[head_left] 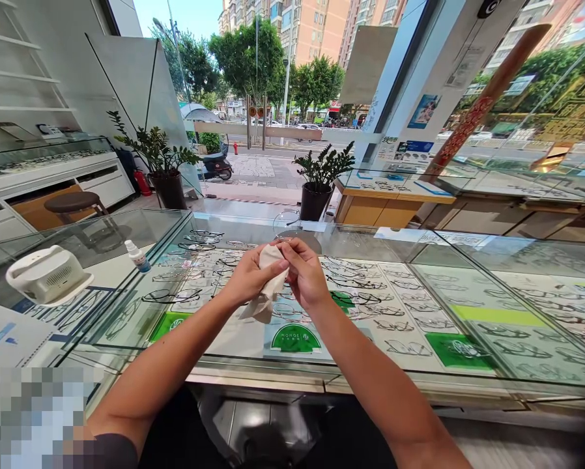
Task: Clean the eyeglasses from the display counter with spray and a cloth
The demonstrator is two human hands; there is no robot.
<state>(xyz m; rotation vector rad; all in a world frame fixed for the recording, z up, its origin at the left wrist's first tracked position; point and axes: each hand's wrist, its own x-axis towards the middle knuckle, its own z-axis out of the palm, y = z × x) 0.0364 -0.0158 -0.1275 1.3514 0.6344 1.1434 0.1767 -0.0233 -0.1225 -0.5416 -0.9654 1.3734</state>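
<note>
Above the glass display counter [370,365], my two hands meet in the middle of the head view. My left hand [251,277] is closed on a crumpled white tissue [268,296], its lower end hanging down. Pressed against the tissue's right side, my right hand [306,270] has its fingers pinched together. Whatever lies between those fingers is hidden by them and the tissue. Under the glass, below both hands, rows of eyeglasses [361,298] lie on pale trays, with a green half-round card [296,339] among them.
A small spray bottle [137,256] and a white device [49,275] stand on the counter to the left. Beyond the counter are two potted plants [316,182], a round stool [72,201] and a glass shopfront. Part of the lower left is pixelated.
</note>
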